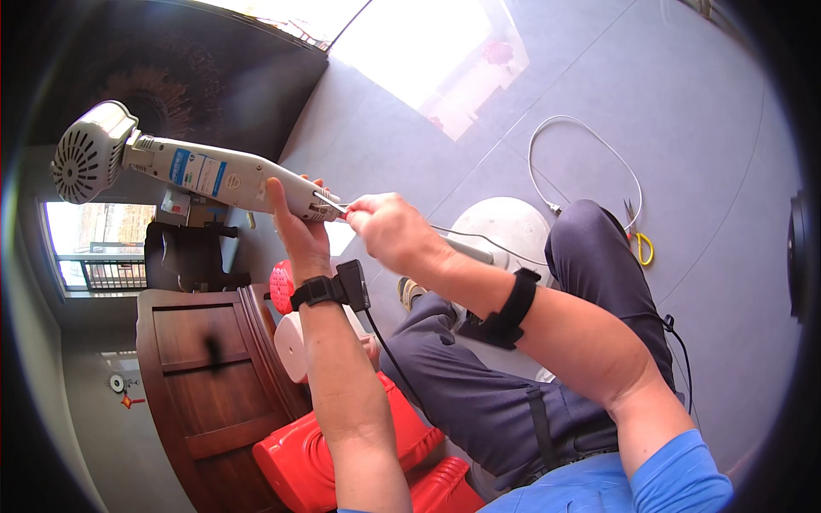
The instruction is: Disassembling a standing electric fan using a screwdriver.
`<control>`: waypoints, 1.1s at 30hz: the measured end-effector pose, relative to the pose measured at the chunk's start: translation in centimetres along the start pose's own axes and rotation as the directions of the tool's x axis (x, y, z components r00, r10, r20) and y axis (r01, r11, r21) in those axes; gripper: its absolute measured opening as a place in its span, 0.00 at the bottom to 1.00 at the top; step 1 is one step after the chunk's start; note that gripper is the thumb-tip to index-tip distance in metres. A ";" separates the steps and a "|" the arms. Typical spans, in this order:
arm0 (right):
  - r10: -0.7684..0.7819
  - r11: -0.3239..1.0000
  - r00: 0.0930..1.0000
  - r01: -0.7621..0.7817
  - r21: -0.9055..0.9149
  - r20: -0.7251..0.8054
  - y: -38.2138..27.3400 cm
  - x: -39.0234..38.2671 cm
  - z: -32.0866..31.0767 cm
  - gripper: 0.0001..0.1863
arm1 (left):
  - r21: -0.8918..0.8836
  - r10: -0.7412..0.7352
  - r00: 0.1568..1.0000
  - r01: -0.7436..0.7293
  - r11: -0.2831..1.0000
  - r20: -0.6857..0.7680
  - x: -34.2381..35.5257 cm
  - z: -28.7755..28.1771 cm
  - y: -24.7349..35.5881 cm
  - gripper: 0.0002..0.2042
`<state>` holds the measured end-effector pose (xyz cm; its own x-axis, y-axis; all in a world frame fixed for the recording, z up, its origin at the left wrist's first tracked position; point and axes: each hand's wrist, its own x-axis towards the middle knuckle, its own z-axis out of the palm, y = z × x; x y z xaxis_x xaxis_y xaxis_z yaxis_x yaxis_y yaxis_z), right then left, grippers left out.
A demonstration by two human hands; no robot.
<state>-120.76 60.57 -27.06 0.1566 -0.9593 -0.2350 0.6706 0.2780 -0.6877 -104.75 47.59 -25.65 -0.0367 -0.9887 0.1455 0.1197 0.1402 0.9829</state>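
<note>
A long white appliance body (231,173) with blue labels and a rounded, vented motor housing (85,154) lies tilted across the upper left of the head view. My left hand (299,222) grips it from below near its lower end, thumb along the side. My right hand (393,231) holds a screwdriver (333,203) with a metal shaft and a small red part showing, the shaft against the slotted lower end of the body; its tip is hard to make out. Behind my right hand stands a white round base (505,218) with a grey cable.
Yellow-handled scissors (643,250) and a looped white cable (581,121) lie on the grey tiled floor (710,154) beside my right knee. Red plastic stools (299,462), a pink round object (295,342) and a wooden cabinet (197,368) are at left, with a black chair (175,252) farther back.
</note>
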 end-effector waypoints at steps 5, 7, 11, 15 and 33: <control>-0.559 0.410 0.829 0.289 -0.865 0.012 0.6 -2.8 0.1 0.15 | 0.018 -0.003 1.000 0.003 1.000 -0.002 -0.3 0.0 0.2 0.38; -0.626 0.404 0.780 0.329 -0.854 0.004 1.0 -2.8 -0.1 0.14 | 0.010 0.008 1.000 -0.008 1.000 0.004 0.0 0.4 0.3 0.39; -0.774 0.316 0.633 0.417 -0.852 0.023 2.4 -2.5 -0.3 0.13 | 0.003 0.009 1.000 -0.009 1.000 0.003 -0.2 0.8 0.3 0.40; -0.802 0.218 0.593 0.406 -0.887 0.074 2.4 -2.5 0.1 0.09 | 0.013 -0.012 1.000 0.012 1.000 0.012 0.0 0.6 0.7 0.40; -0.860 -0.083 0.414 0.463 -0.883 0.298 2.2 -1.5 0.5 0.09 | -0.035 -0.099 0.995 0.098 0.995 -0.010 0.5 -0.3 -0.5 0.37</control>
<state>-119.16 62.61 -27.83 -0.2957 -0.6515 0.6986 -0.6230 -0.4229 -0.6581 -104.52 47.03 -26.06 -0.0379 -0.9982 0.0467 0.1501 0.0405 0.9878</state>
